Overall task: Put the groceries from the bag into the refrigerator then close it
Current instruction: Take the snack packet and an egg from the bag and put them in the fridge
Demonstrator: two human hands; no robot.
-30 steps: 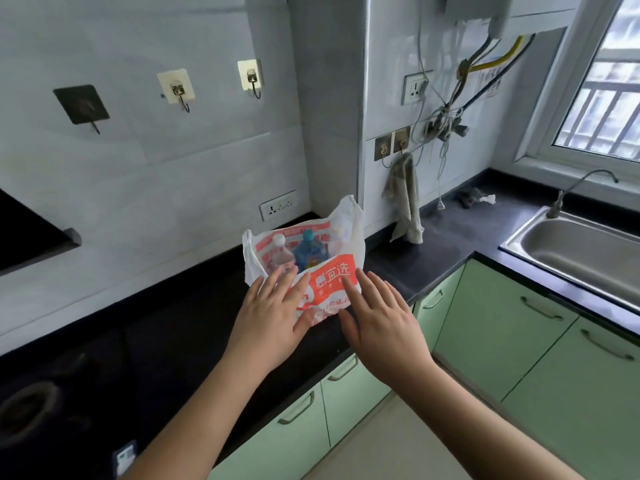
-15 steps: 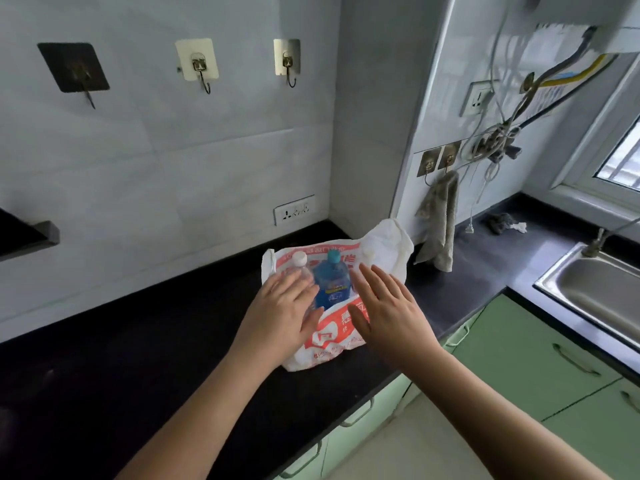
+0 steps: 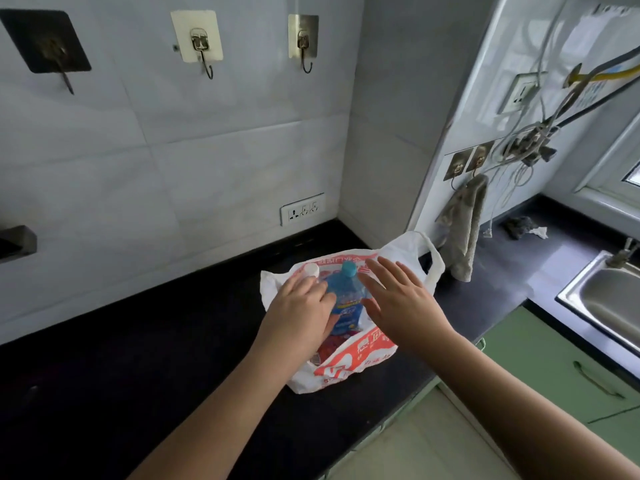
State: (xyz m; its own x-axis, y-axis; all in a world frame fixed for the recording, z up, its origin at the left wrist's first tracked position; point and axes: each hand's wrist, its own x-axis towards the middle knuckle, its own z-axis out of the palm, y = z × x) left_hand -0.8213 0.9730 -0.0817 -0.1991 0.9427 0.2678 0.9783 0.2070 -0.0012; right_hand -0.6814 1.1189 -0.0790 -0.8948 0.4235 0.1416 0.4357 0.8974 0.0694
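Note:
A white plastic bag with orange print (image 3: 349, 367) stands open on the black counter (image 3: 138, 358). Inside it a blue bottle with a blue cap (image 3: 346, 299) and a clear bottle with a white cap (image 3: 311, 270) stand upright. Something red lies lower in the bag. My left hand (image 3: 298, 313) reaches into the bag's mouth, fingers against the clear bottle and the blue bottle's left side; whether it grips is unclear. My right hand (image 3: 401, 303) hovers flat over the bag's right side, fingers spread, holding nothing. No refrigerator is in view.
A steel sink (image 3: 609, 299) lies at the right. Green cabinet doors (image 3: 568, 372) run under the counter. A grey cloth (image 3: 464, 226) hangs from a wall hook right of the bag. A socket strip (image 3: 302, 209) and three wall hooks are behind.
The view has moved closer and tilted down over the bag. My left hand has gone further into the bag's mouth, and my right hand has shifted over its right side.

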